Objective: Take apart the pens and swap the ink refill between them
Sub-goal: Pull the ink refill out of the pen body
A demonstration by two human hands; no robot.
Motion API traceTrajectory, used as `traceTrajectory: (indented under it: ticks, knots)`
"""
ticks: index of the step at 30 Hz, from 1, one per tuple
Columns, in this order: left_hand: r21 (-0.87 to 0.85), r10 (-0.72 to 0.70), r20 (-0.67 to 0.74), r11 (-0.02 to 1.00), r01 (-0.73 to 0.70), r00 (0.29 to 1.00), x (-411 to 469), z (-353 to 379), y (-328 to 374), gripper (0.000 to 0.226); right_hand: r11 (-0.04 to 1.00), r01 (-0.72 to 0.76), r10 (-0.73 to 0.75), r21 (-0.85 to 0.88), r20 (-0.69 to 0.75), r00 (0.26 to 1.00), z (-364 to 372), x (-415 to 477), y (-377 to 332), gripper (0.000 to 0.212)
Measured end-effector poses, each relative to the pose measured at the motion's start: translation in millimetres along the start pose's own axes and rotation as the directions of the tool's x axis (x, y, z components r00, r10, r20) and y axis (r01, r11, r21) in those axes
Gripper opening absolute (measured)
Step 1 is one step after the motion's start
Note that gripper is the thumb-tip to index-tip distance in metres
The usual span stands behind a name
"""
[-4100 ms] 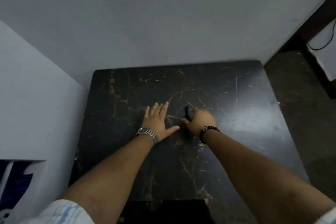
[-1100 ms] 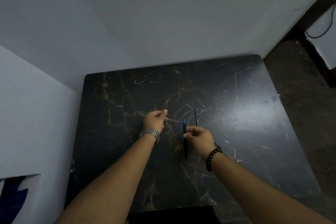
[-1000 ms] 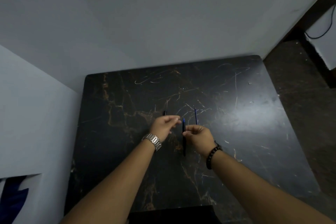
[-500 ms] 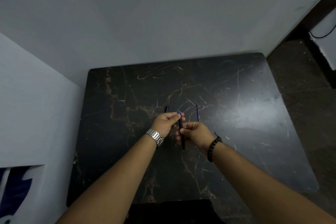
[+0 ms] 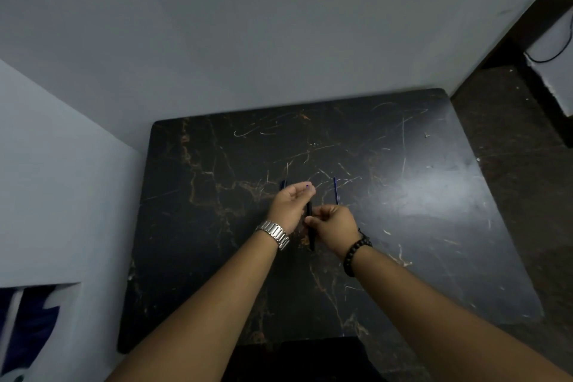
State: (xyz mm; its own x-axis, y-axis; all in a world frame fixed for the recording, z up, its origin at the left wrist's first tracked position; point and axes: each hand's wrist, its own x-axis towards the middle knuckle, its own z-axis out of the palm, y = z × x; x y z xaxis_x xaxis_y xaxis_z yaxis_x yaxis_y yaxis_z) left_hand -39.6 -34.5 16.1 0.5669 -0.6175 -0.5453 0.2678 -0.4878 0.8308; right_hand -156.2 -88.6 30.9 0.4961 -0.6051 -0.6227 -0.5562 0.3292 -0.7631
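Both hands meet over the middle of the black marble table (image 5: 403, 226). My right hand (image 5: 335, 225) pinches the middle of a dark pen barrel (image 5: 311, 237) that points away from me. My left hand (image 5: 291, 203), with a metal watch at the wrist, is closed on the barrel's far end, where a small blue tip (image 5: 307, 186) shows between the fingers. A thin blue ink refill (image 5: 335, 194) lies on the table just beyond my right hand. A small dark pen part (image 5: 283, 184) lies behind my left hand, mostly hidden.
Grey walls close the table in at the back and on the left. To the right, a dark floor strip runs beside the table, with a white object (image 5: 555, 59) and a black cable on it. A dark chair edge (image 5: 297, 357) sits at the near table edge.
A second ago my left hand was apart from the pen. It came right and closed on the pen's far end, and its fingers have since slid farther up over the blue tip.
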Motion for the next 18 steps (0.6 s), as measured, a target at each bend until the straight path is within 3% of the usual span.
traceTrajectory:
  ticks: [2,4,8,12,15,18]
  knots:
    - [-0.125,-0.026,0.146,0.991,0.044,0.989,-2.1,-5.3,1.8,0.032,1.0,-0.002,0.002,0.006,0.006,1.0,-3.3,0.4,0.7,0.01]
    - [-0.117,0.006,0.188,0.993,0.016,0.982,-2.3,-10.1,0.9,0.03,1.0,0.004,-0.004,0.009,0.012,1.0,-4.9,-0.3,1.5,0.01]
    - [-0.004,0.042,0.012,0.999,-0.042,0.999,-1.0,-10.5,2.6,0.013,1.0,0.011,-0.011,0.006,0.009,1.0,-3.1,0.3,2.6,0.009]
    - [0.051,0.011,-0.145,0.999,-0.004,0.989,-1.2,-4.5,5.3,0.022,1.0,-0.003,0.003,0.012,0.006,1.0,0.8,2.2,3.8,0.012]
    - [0.052,-0.031,0.052,0.998,0.029,0.998,0.5,-3.7,9.0,0.028,0.999,0.005,-0.005,0.053,-0.008,1.0,1.9,4.2,4.8,0.013]
    - [-0.156,-0.088,0.263,0.979,0.132,0.961,1.4,-6.6,11.0,0.033,0.996,-0.015,0.018,0.084,-0.041,0.999,-0.5,7.1,4.3,0.01]
